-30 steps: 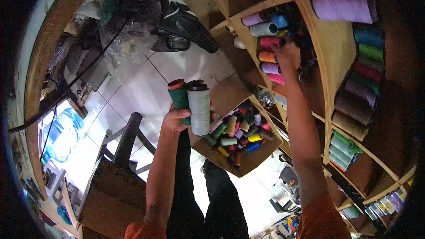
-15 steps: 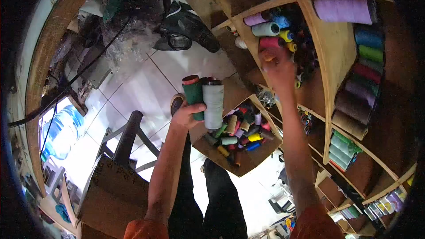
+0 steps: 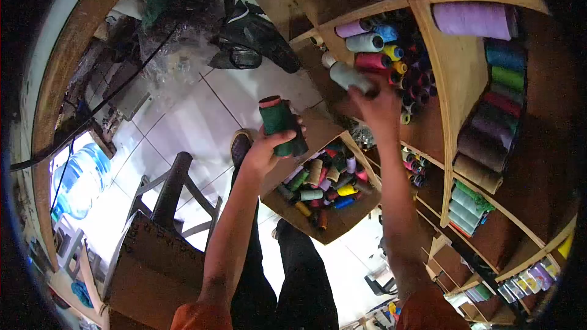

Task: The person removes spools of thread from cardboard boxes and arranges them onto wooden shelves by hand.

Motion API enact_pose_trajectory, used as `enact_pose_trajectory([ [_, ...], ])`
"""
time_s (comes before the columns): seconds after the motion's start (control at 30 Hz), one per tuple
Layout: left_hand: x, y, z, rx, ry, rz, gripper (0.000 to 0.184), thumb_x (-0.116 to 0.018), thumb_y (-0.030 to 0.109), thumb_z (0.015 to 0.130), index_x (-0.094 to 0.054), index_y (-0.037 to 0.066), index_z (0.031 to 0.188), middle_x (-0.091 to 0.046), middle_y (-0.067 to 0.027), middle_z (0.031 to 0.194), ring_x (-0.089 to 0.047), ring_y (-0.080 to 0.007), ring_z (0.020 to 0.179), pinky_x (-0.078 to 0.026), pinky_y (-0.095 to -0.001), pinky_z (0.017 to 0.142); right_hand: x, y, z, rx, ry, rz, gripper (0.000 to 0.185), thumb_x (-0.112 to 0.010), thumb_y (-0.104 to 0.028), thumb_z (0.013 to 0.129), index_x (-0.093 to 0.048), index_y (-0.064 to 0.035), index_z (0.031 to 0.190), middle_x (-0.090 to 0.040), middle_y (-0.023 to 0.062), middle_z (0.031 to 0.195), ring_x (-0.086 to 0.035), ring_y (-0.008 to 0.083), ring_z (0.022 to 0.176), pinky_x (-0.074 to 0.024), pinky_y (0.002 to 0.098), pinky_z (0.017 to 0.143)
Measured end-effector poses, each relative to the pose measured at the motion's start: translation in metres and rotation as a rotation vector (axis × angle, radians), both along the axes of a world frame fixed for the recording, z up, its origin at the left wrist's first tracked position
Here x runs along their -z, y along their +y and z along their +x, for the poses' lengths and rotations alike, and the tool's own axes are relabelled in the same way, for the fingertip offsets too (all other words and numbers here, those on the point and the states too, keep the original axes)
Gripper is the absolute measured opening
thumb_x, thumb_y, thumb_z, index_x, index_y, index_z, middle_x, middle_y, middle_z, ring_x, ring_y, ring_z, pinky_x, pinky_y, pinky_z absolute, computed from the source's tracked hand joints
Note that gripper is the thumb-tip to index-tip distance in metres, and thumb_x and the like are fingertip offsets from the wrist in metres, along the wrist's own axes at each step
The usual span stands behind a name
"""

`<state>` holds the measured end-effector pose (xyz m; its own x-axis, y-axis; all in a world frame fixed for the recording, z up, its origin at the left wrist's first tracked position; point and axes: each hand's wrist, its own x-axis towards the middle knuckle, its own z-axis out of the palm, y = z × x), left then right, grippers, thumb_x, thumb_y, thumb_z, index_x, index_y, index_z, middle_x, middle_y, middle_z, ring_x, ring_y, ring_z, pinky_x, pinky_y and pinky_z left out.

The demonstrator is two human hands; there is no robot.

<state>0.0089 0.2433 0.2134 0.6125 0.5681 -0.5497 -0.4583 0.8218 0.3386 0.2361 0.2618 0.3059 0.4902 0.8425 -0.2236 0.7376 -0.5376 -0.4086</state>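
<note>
My left hand [image 3: 267, 150] is closed around a dark green thread spool [image 3: 275, 123] with a reddish end; a second dark spool [image 3: 299, 142] sits against it in the same grip. At the shelf compartment on the right, my right hand [image 3: 379, 105] grips a pale grey thread spool [image 3: 350, 77], tilted at the compartment's front. Beside that spool lie a red spool [image 3: 370, 60], a light grey-green spool [image 3: 363, 42] and a yellow spool [image 3: 393, 52]. Below my hands stands an open cardboard box [image 3: 361, 215] filled with mixed small spools.
Wooden shelf dividers [image 3: 441, 85] frame the compartments. A row of coloured spools [image 3: 507, 76] and a large lilac spool [image 3: 471, 20] lie farther right. A black bag [image 3: 254, 36] is on the tiled floor, and a stool [image 3: 171, 189] and a water bottle [image 3: 82, 174] stand at left.
The pale grey spool has gone from my left hand to my right hand, now at the shelf. My left hand keeps the green spool, and the dark one beside it shows more.
</note>
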Motion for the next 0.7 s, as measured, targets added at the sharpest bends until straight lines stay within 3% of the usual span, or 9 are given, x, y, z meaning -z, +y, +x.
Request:
enact_pose_trajectory([
  [0.07, -0.003, -0.002, -0.001, -0.097, 0.003, 0.004, 0.048, -0.066, 0.015, 0.074, -0.048, 0.004, 0.117, -0.062, -0.0126, 0.103, -0.063, -0.0205, 0.083, -0.05, -0.0275, 0.054, 0.009, 0.022, 0.019, -0.098, -0.05, 0.038, 0.051, -0.071, -0.029, 0.07, -0.054, -0.0006, 0.108, -0.06, 0.0218, 0.1, -0.06, 0.039, 0.087, -0.0483, 0.0436, 0.074],
  [0.2, 0.005, -0.002, -0.018, 0.047, 0.035, -0.03, 0.049, -0.068, 0.016, 0.072, -0.049, 0.002, 0.116, -0.063, -0.0135, 0.101, -0.063, -0.0212, 0.08, -0.051, -0.0296, 0.056, 0.027, 0.065, 0.031, -0.261, -0.359, -0.004, 0.044, -0.071, -0.028, 0.071, -0.056, -0.0013, 0.102, -0.06, 0.0187, 0.097, -0.06, 0.0365, 0.083, -0.0499, 0.0429, 0.07],
  [0.27, 0.018, -0.007, -0.02, 0.062, 0.051, -0.06, 0.05, -0.069, 0.016, 0.071, -0.05, 0.001, 0.115, -0.063, -0.0129, 0.098, -0.064, -0.0215, 0.078, -0.051, -0.0299, 0.057, 0.049, 0.078, 0.038, -0.317, -0.517, -0.063, 0.045, -0.071, -0.029, 0.071, -0.055, -0.0004, 0.103, -0.061, 0.0173, 0.09, -0.06, 0.031, 0.081, -0.0501, 0.0405, 0.068],
  [0.37, 0.0, 0.001, -0.019, -0.006, 0.067, -0.041, 0.051, -0.07, 0.014, 0.07, -0.05, 0.001, 0.115, -0.064, -0.0123, 0.098, -0.064, -0.0217, 0.081, -0.051, -0.0296, 0.056, 0.095, 0.08, 0.061, -0.385, -0.688, -0.006, 0.046, -0.072, -0.029, 0.07, -0.054, -0.0019, 0.103, -0.059, 0.0158, 0.093, -0.058, 0.0316, 0.085, -0.0497, 0.039, 0.072],
  [0.47, 0.012, 0.001, -0.027, 0.125, 0.123, -0.058, 0.048, -0.067, 0.011, 0.071, -0.048, 0.007, 0.115, -0.062, -0.0062, 0.1, -0.062, -0.0168, 0.083, -0.05, -0.0282, 0.061, 0.067, 0.079, 0.038, -0.42, -0.73, 0.013, 0.046, -0.072, -0.032, 0.07, -0.055, -0.005, 0.103, -0.058, 0.0145, 0.095, -0.056, 0.0326, 0.087, -0.0481, 0.0387, 0.075],
  [0.57, 0.001, 0.007, -0.024, 0.037, 0.021, -0.027, 0.052, -0.066, 0.01, 0.072, -0.046, 0.007, 0.12, -0.06, -0.008, 0.106, -0.061, -0.0183, 0.089, -0.051, -0.0305, 0.069, 0.047, 0.074, 0.02, -0.302, -0.688, 0.17, 0.045, -0.071, -0.032, 0.071, -0.055, -0.0046, 0.103, -0.059, 0.0132, 0.091, -0.056, 0.0308, 0.084, -0.0482, 0.0377, 0.074],
  [0.67, 0.0, 0.011, -0.02, 0.056, -0.034, 0.032, 0.057, -0.065, 0.007, 0.072, -0.042, 0.006, 0.125, -0.059, -0.009, 0.108, -0.06, -0.0201, 0.093, -0.05, -0.0327, 0.076, 0.022, 0.054, -0.011, -0.402, -0.304, 0.2, 0.045, -0.072, -0.029, 0.069, -0.055, -0.0036, 0.102, -0.061, 0.016, 0.09, -0.06, 0.0334, 0.081, -0.0487, 0.0406, 0.072],
  [0.7, -0.003, 0.013, -0.019, 0.054, -0.089, -0.01, 0.059, -0.064, 0.007, 0.072, -0.042, 0.006, 0.125, -0.059, -0.0089, 0.108, -0.06, -0.0205, 0.094, -0.05, -0.0329, 0.076, 0.015, 0.045, -0.026, -0.323, -0.009, 0.047, 0.044, -0.071, -0.028, 0.071, -0.054, -0.0026, 0.103, -0.061, 0.0161, 0.09, -0.061, 0.0319, 0.082, -0.0483, 0.0396, 0.072],
])
